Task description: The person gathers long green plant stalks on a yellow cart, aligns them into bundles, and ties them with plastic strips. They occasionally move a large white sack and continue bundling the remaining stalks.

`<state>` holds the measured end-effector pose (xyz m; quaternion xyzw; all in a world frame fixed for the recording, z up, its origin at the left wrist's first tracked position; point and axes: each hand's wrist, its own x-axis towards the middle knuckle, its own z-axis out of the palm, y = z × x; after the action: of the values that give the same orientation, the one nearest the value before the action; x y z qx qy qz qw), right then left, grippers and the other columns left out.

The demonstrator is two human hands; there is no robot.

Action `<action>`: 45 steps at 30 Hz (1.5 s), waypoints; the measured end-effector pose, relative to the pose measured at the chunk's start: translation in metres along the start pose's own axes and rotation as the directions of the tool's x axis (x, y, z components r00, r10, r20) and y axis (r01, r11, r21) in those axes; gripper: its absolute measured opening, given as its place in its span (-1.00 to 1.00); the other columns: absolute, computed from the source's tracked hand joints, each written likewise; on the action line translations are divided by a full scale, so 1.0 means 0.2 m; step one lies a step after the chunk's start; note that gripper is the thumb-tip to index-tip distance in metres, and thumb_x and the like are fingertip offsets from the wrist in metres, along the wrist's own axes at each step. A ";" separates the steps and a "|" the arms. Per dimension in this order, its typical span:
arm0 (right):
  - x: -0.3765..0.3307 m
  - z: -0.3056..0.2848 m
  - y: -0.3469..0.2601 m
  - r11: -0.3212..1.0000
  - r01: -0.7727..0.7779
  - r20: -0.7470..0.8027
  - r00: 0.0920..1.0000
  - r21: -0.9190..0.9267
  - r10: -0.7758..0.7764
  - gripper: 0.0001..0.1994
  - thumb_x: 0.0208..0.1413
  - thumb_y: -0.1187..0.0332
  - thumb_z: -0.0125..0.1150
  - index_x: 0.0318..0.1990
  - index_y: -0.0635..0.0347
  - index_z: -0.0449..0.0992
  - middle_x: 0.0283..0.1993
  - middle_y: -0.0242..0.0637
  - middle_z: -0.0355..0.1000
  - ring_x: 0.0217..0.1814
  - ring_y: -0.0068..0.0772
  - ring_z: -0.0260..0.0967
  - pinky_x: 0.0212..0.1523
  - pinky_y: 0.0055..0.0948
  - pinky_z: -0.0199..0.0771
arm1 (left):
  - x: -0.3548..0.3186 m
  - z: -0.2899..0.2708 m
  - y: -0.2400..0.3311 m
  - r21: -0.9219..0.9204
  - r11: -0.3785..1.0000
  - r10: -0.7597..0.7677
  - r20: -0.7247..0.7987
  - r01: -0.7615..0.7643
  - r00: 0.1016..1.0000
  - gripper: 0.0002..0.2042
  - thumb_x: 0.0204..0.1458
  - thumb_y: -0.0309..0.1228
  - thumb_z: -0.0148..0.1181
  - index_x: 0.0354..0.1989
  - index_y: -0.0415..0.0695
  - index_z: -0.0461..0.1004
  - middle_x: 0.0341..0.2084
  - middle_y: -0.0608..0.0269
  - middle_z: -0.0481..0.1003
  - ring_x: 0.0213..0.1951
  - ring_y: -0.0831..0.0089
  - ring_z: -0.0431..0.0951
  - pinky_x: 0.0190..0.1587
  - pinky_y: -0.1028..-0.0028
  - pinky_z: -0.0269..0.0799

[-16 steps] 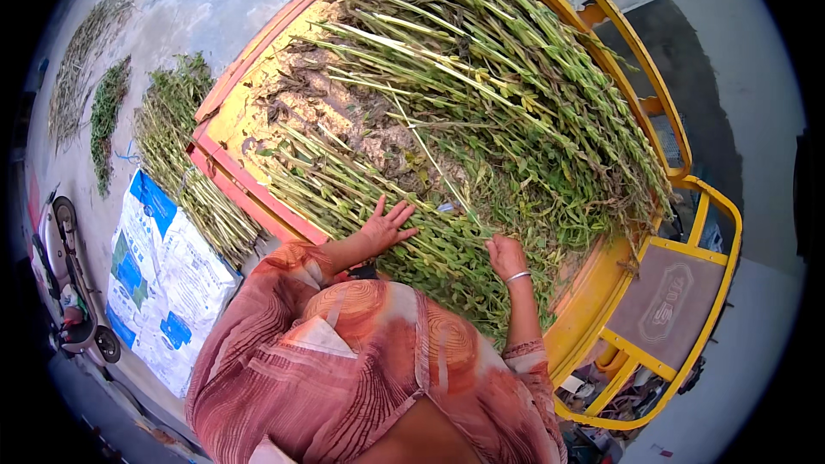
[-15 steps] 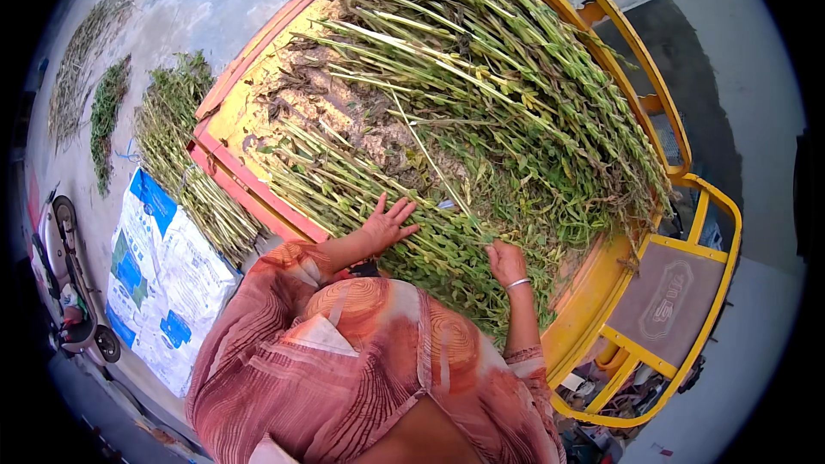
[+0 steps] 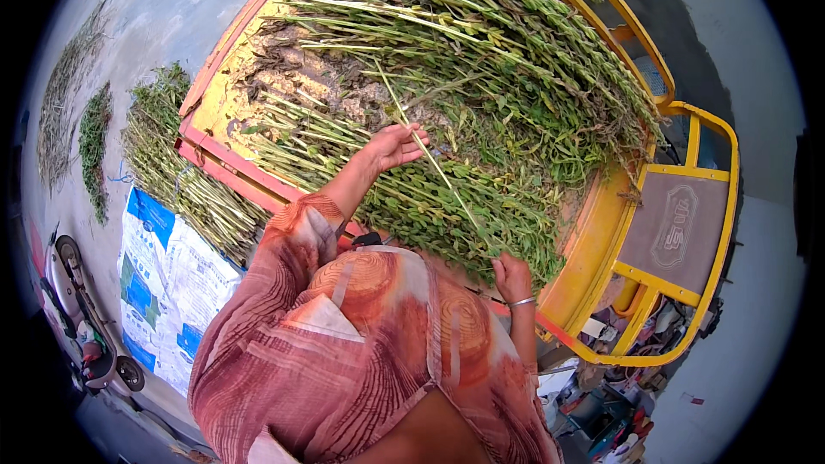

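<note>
A long pale plant stalk (image 3: 452, 192) slants over the cut plants, its bare end pointing to the far left. My right hand (image 3: 513, 277) is closed around its leafy end, near the front edge of the cargo bed. My left hand (image 3: 395, 147) is raised with its fingers stretched out and the palm partly turned up; the stalk crosses at its fingers. Beneath the hands lies a bundle of green leafy stalks (image 3: 430, 219). A larger heap of stalks (image 3: 481, 51) fills the far side of the bed.
The yellow cargo bed (image 3: 225, 77) has a red rim (image 3: 225, 174) and yellow rails (image 3: 730, 206) with a brown backrest (image 3: 673, 219). On the ground at left lie more stalk bundles (image 3: 159, 133) and a white-and-blue sack (image 3: 176, 283). A scooter (image 3: 90, 326) stands beyond.
My left hand has lifted off the lower bundle and turned up beside the stalk. My right hand, still closed on the stalk, has drawn slightly nearer to me.
</note>
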<state>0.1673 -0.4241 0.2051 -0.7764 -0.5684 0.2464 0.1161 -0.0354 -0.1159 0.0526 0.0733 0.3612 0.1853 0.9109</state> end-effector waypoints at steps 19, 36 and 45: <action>-0.19 -0.08 0.21 0.705 -0.439 0.550 0.831 0.557 0.083 -0.78 0.14 0.33 0.04 -0.42 0.27 0.53 -0.73 -0.58 0.14 -0.72 -0.74 0.02 -0.69 -0.62 0.06 | -0.48 -0.05 -0.23 0.836 0.494 0.056 0.241 -0.237 0.969 -0.92 -0.15 -0.49 0.34 -0.52 -0.18 0.54 -0.73 0.44 0.44 -0.68 0.74 0.39 -0.67 0.69 0.25; 0.29 0.24 0.30 0.988 0.061 0.328 0.939 0.141 -0.105 -0.78 -0.03 0.27 0.16 -0.47 0.28 0.47 -0.57 -0.14 0.40 -0.51 -0.19 0.36 -0.46 -0.24 0.33 | -0.87 -0.61 -0.32 0.646 0.735 0.645 -0.571 -0.206 0.508 -0.81 0.02 -0.31 0.16 -0.54 -0.08 0.35 -0.79 0.45 0.26 -0.80 0.68 0.15 -0.81 0.62 -0.03; 0.47 0.44 0.39 0.980 -0.018 0.213 0.975 -0.199 0.061 -0.67 -0.18 0.21 0.35 -0.26 0.16 0.48 -0.24 -0.06 0.43 -0.21 -0.02 0.39 -0.23 -0.16 0.41 | -0.66 -0.82 -0.42 0.974 0.209 0.804 -0.121 -0.087 0.582 -0.66 -0.15 -0.37 0.32 -0.18 -0.14 0.41 -0.47 0.20 0.45 -0.54 0.45 0.43 -0.50 0.47 0.38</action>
<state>0.2078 -0.3703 0.0703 -0.7635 -0.5835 0.2752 -0.0286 -0.2117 -0.2451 -0.0064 0.5998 0.6323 0.2464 0.4239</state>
